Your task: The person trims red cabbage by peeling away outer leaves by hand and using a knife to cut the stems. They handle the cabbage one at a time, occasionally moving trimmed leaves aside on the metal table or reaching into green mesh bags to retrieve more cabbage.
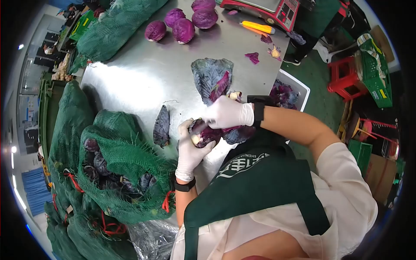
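My left hand [190, 149], in a white glove, is wrapped round the side of a red cabbage [209, 136] whose pale cut stem end shows. Just above it, my gloved right hand [229, 113] is closed, its fingertips smeared by motion at the cabbage's top edge. What the right fingers hold, if anything, I cannot make out. Beside the cabbage, a loose dark outer leaf [238, 134] lies under the right hand. A large grey-purple leaf [211, 76] rests on the metal table [173, 82] beyond my hands, and a narrow leaf [162, 126] lies to the left.
Several peeled red cabbages [183, 31] sit at the back near a red scale [284, 15] and a yellow cutter [258, 27]. Green mesh sacks [130, 160] crowd the left. A white bin [305, 96] of leaves stands right of the table. Another person's leg [305, 43] shows behind.
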{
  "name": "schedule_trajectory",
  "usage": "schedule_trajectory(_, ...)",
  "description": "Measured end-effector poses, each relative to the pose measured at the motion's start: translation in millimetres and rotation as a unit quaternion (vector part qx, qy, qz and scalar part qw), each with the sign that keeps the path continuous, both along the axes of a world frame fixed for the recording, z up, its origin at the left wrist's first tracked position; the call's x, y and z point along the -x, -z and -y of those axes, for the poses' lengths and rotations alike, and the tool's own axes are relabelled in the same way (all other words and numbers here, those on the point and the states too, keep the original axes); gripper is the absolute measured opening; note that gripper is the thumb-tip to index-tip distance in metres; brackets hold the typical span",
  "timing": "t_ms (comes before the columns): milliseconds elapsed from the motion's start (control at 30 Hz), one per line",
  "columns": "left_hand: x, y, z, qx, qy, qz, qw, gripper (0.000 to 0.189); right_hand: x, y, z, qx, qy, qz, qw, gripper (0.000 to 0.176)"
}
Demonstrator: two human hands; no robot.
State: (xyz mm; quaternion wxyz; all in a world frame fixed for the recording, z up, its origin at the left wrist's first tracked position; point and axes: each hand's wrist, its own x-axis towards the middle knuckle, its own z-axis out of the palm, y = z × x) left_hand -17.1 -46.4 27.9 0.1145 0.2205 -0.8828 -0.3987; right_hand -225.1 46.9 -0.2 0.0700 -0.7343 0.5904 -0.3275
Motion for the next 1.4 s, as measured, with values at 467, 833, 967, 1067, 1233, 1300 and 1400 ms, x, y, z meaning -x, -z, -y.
schedule_trajectory(467, -52.0, -9.2, -27.8, -0.035, -0.065, -0.023, 0.997, 0.083, 7.3, 36.6, -2.2, -0.171, 0.334, 0.107, 0.921, 0.013)
schedule_trajectory(833, -30.6, -34.5, -48.2, 0.075, -0.027, 0.191, 0.978, 0.103, -65.1, 7.3, -18.4, -0.225, 0.187, 0.165, 0.942, 0.041)
schedule_trajectory(967, -38.0, -27.8, -48.1, 0.076, -0.054, 0.191, 0.977, 0.106, -70.0, 9.1, -24.9, -0.215, 0.190, 0.144, 0.947, 0.049)
schedule_trajectory(1067, -42.8, -20.0, -43.5, 0.053, -0.058, 0.169, 0.982, 0.103, -71.4, 16.6, -18.1, -0.182, 0.168, 0.140, 0.959, 0.046)
schedule_trajectory(1233, -63.1, -2.8, -32.4, 0.003, -0.046, 0.047, 0.998, 0.096, -43.8, 56.5, 3.2, -0.088, 0.180, 0.026, 0.979, 0.024)
schedule_trajectory(1300, -74.0, 6.1, -30.5, -0.211, -0.103, -0.049, 0.971, 0.095, -16.2, 62.0, 9.6, -0.047, 0.229, 0.016, 0.972, 0.024)
schedule_trajectory(1400, -66.5, -1.0, -34.4, -0.282, -0.196, -0.175, 0.923, 0.098, 27.2, 24.1, 0.0, -0.105, 0.276, -0.006, 0.956, 0.036)
